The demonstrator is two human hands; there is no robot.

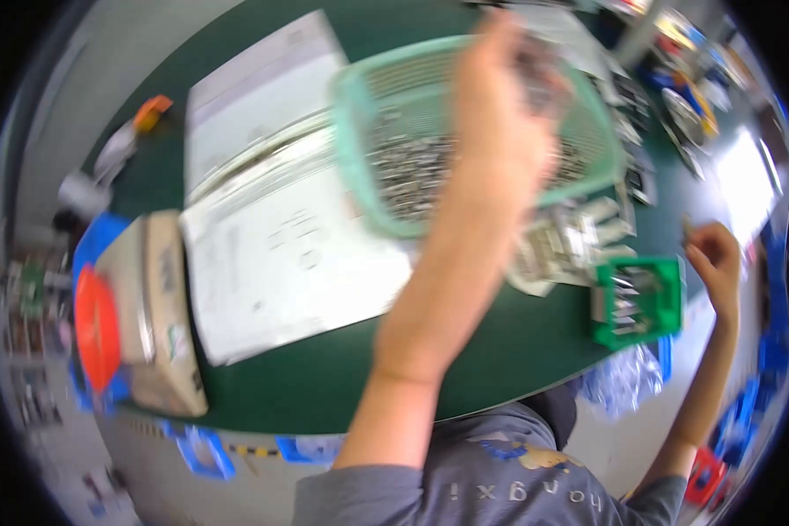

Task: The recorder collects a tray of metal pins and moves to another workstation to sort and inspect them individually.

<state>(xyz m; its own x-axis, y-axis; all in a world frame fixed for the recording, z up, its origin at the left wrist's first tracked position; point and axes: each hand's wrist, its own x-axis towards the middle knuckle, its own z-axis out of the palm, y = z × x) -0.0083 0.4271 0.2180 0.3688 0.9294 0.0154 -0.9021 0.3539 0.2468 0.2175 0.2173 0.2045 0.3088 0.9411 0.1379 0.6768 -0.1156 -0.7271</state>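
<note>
My left hand is over a pale green plastic basket, its arm crossing the near rim. The fingers are curled around a dark grey thing, too smeared by motion to name. Under the hand, a heap of small metal parts covers the basket's bottom. At the right, my right hand has thumb and forefinger drawn together, with a tiny blurred thing at the tips that I cannot make out. Just left of that hand, a small green bin contains several slim metal pieces.
An open binder with white sheets lies left of the basket. A boxy beige device with a red oval dish stands at the table's left end. A whitish glove lies between basket and bin. A clear plastic bag hangs below the bin.
</note>
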